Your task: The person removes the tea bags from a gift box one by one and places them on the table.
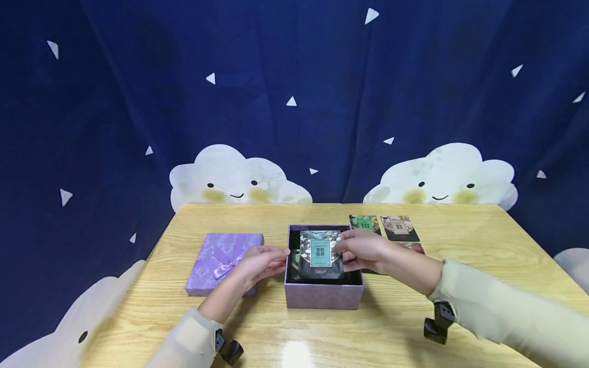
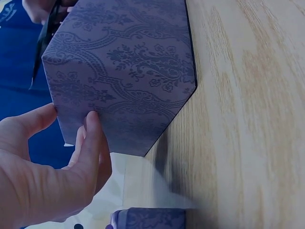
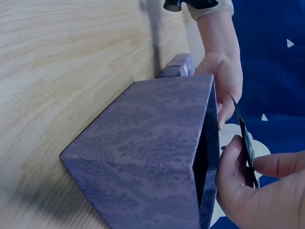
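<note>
A black tea sachet (image 1: 320, 254) with a teal label is in my right hand (image 1: 365, 249), pinched at its right edge between thumb and fingers. In the head view it overlaps the opening of a purple patterned gift box (image 1: 324, 297); the right wrist view has the sachet (image 3: 247, 148) edge-on, just outside the box mouth. My left hand (image 1: 265, 263) holds the box's left wall at the rim, one fingertip at the edge and another against the outer side (image 2: 119, 86). Inside the box, part of another sachet (image 1: 295, 263) shows behind the held one.
Left of the box lies its purple lid (image 1: 207, 266) with a ribbon bow, partly behind my left hand. To the right are a green sachet (image 1: 365, 223), a pinkish sachet (image 1: 399, 227) and a red one (image 1: 412, 247) partly covered by my right arm. A blue curtain (image 1: 294, 102) hangs behind the table.
</note>
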The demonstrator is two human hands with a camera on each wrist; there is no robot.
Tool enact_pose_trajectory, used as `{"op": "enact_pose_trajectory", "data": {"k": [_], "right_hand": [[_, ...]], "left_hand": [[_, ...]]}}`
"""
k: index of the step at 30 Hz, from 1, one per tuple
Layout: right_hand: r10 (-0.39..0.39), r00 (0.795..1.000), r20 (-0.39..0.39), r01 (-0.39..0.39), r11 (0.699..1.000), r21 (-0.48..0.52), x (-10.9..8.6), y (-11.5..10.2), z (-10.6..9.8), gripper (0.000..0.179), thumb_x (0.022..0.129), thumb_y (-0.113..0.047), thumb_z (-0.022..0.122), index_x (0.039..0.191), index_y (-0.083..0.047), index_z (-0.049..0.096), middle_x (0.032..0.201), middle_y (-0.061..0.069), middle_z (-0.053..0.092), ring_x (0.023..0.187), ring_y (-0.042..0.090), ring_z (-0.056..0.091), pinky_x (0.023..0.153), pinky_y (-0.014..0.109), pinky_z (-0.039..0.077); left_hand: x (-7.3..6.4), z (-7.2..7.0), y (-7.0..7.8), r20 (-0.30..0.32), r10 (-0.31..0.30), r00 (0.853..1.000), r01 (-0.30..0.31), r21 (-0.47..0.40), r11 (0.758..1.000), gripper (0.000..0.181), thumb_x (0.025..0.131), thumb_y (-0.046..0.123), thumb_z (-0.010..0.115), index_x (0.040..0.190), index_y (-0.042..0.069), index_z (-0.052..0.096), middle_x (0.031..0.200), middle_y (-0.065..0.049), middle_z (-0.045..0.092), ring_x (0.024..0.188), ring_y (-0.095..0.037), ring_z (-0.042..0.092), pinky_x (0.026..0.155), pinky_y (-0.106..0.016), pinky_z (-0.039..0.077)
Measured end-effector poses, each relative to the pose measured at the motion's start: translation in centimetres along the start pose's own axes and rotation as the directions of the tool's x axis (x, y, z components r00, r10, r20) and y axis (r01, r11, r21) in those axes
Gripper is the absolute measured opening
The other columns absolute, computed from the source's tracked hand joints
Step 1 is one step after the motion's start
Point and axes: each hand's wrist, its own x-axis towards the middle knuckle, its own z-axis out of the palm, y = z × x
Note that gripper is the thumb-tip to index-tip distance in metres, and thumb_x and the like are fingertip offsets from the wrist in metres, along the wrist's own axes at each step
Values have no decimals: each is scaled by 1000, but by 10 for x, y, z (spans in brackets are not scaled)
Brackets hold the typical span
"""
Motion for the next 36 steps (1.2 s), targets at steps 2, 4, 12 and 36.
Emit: {"op": "enact_pose_trajectory", "data": {"k": [2,4,12,36], "right_hand": [[-11,1000,-1,11,1000,13,-1,2,-4,22,91,-4,50,76,-12,36,62,-6,45,54,1,47,57,17,57],[-22,1000,1,22,1000,15,-1,4,-7,20,91,-5,50,78,-11,36,66,-5,45,56,1,47,58,16,57],[-106,994,-37,103,993,-65,0,13,-17,20,94,-10,51,79,-10,38,88,2,46,71,7,49,68,21,59],[-203,975,-94,198,978,-65,-2,28,-34,9,95,-11,51,91,-4,47,86,-2,48,70,3,52,65,15,56]], "left_hand": [[0,0,0,0,-2,1000,2,-5,1000,33,90,7,62,114,-14,54,85,-3,67,77,-9,67,84,-23,62],[0,0,0,-1,-4,1000,4,-7,1000,33,89,6,62,114,-14,54,87,-4,68,79,-9,68,84,-23,61],[0,0,0,-2,4,1000,-4,1,1000,31,89,7,64,111,-13,55,90,-6,69,81,-11,68,84,-24,62],[1,-1,-2,-10,-5,1000,5,-15,1000,31,89,8,64,111,-12,56,93,-9,69,81,-11,68,84,-23,62]]}}
